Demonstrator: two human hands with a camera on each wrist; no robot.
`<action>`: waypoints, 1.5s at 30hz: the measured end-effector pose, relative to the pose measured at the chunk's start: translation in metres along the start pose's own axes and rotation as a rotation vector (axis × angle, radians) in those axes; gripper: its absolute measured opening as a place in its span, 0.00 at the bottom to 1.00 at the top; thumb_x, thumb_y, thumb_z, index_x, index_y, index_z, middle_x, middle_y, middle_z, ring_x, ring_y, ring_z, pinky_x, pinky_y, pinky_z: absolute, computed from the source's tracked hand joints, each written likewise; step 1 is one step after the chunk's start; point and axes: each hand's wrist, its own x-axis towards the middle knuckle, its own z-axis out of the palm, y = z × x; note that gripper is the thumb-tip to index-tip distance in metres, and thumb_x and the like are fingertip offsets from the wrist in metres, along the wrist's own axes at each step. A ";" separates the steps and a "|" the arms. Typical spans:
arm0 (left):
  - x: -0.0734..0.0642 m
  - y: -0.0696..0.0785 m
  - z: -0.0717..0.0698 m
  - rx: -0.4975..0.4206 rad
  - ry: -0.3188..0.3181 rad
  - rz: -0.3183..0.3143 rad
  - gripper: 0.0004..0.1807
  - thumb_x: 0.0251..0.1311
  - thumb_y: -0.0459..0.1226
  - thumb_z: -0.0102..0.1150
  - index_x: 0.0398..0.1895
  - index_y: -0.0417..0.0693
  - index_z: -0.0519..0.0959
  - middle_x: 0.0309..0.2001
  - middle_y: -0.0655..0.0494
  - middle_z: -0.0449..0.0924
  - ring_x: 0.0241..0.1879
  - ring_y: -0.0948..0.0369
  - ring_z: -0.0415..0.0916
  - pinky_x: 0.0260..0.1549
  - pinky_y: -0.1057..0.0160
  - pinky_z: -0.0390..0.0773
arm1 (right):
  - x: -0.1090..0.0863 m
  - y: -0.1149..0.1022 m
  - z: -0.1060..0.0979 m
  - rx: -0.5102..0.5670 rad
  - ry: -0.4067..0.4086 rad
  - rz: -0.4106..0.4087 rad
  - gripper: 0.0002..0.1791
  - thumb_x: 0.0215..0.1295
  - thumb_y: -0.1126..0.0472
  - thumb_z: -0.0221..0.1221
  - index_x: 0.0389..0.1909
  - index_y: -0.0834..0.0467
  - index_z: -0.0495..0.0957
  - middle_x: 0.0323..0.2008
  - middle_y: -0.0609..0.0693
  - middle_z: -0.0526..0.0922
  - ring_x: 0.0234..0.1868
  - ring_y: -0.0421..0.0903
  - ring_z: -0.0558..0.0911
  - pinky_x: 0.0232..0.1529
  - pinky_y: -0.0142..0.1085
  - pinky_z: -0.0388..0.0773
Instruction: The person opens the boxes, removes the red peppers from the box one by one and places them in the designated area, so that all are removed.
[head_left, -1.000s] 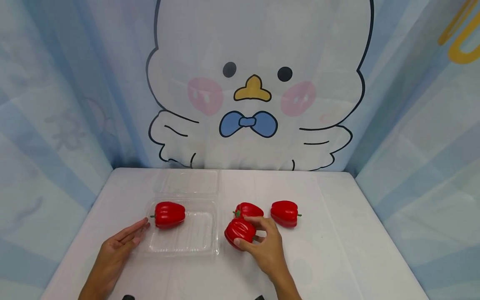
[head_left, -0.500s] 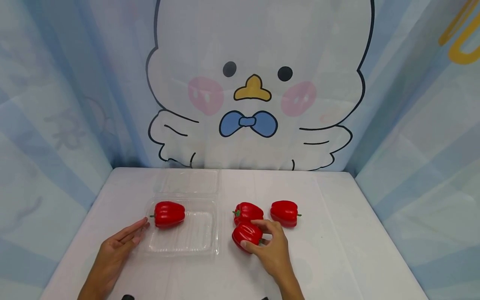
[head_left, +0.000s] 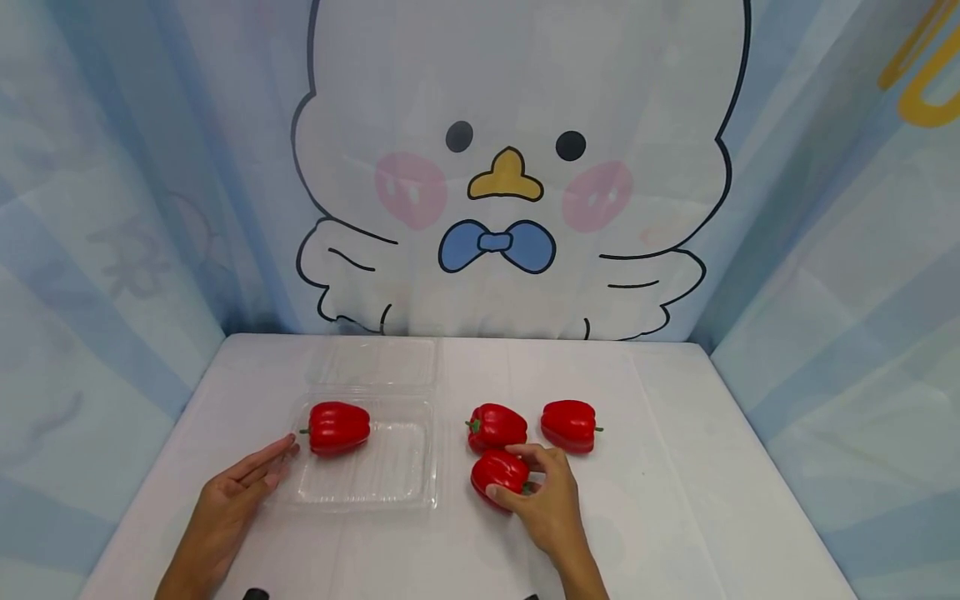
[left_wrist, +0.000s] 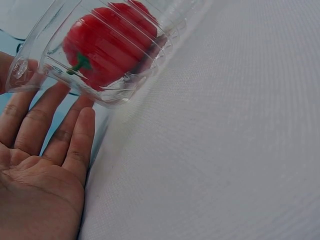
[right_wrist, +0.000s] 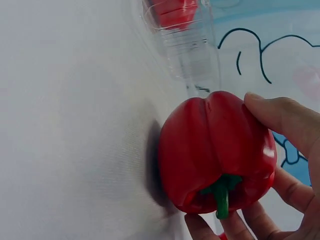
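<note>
A red bell pepper (right_wrist: 215, 150) with a green stem is pinched between the thumb and fingers of my right hand (head_left: 551, 500), close over the white table. Just behind it lies a second red pepper (head_left: 497, 427), and a third pepper (head_left: 568, 426) lies to the right. My left hand (head_left: 232, 508), fingers fairly straight, touches the left edge of a clear plastic container (head_left: 405, 467). Inside that container, at its left, another red pepper (left_wrist: 112, 42) lies on its side, stem toward my left hand. Fingertips meet the container's rim in the left wrist view.
The container's clear lid (head_left: 375, 364) lies folded back toward the rear of the white table (head_left: 675, 517). Printed curtains (head_left: 495, 300) stand behind the table and along both sides.
My right hand has moved the held pepper rightward and toward the front, uncovering more of the pepper behind it. My left hand and the container have stayed put.
</note>
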 end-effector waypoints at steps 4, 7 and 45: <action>-0.001 0.001 0.000 -0.006 -0.003 0.010 0.41 0.72 0.55 0.64 0.83 0.57 0.64 0.78 0.73 0.69 0.60 0.90 0.73 0.60 0.78 0.74 | 0.001 0.001 0.001 0.006 -0.002 0.016 0.32 0.49 0.61 0.83 0.57 0.51 0.84 0.55 0.54 0.79 0.59 0.52 0.79 0.56 0.49 0.89; -0.001 0.001 0.001 -0.011 -0.004 0.011 0.41 0.72 0.55 0.64 0.83 0.56 0.64 0.78 0.72 0.69 0.60 0.89 0.73 0.60 0.78 0.75 | 0.001 0.002 0.001 0.003 0.000 0.017 0.32 0.49 0.61 0.83 0.57 0.51 0.84 0.55 0.54 0.79 0.59 0.53 0.79 0.58 0.52 0.88; 0.002 -0.001 -0.002 0.016 -0.008 -0.004 0.40 0.73 0.56 0.62 0.84 0.57 0.63 0.80 0.69 0.67 0.60 0.90 0.72 0.62 0.74 0.73 | 0.005 -0.074 0.020 0.153 -0.005 -0.258 0.31 0.53 0.55 0.82 0.59 0.38 0.83 0.59 0.49 0.79 0.65 0.59 0.78 0.56 0.59 0.87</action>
